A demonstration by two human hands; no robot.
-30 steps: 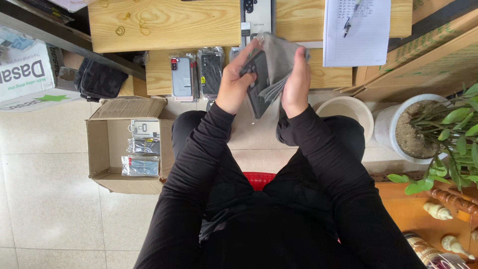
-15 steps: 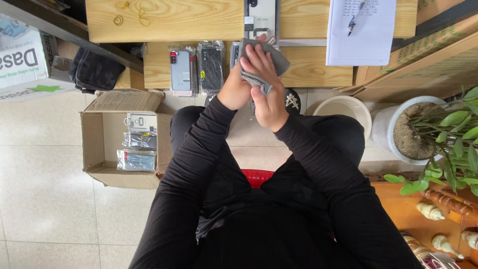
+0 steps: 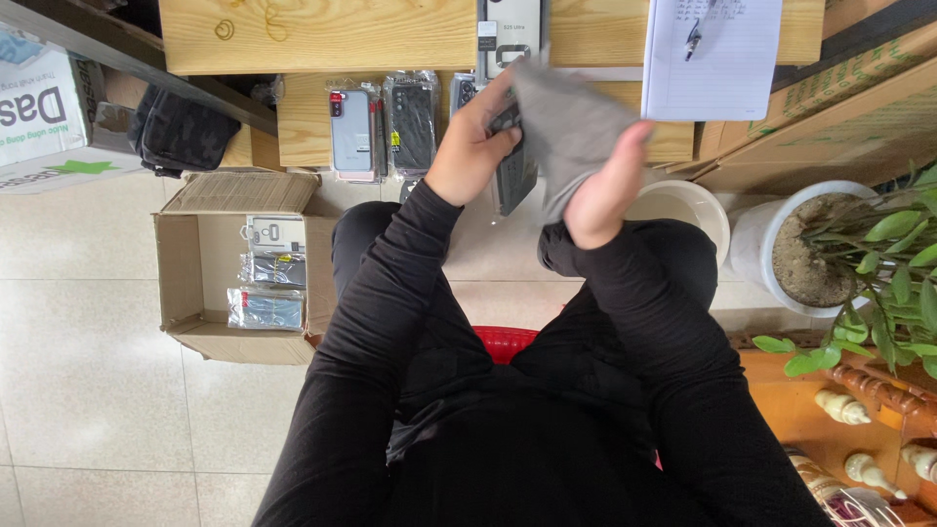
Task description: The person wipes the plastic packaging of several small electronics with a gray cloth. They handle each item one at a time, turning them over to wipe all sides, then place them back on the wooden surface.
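- Since half a second ago, my hands have drawn apart and the grey cloth (image 3: pixel 566 127) has spread out between them.
- Left hand (image 3: pixel 473 146) has its fingers wrapped round a dark phone case (image 3: pixel 514 171), holding it upright above my knees.
- Right hand (image 3: pixel 605 185) has its fingers closed on the cloth's lower edge, and the cloth lies draped against the case.
- Packaged phone cases (image 3: pixel 381 127) lie in a row on the wooden desk (image 3: pixel 303 127) just beyond my left hand.
- An open cardboard box (image 3: pixel 181 283) with more packages sits on the floor to my left.
- A white bucket (image 3: pixel 683 205) stands near my right knee.
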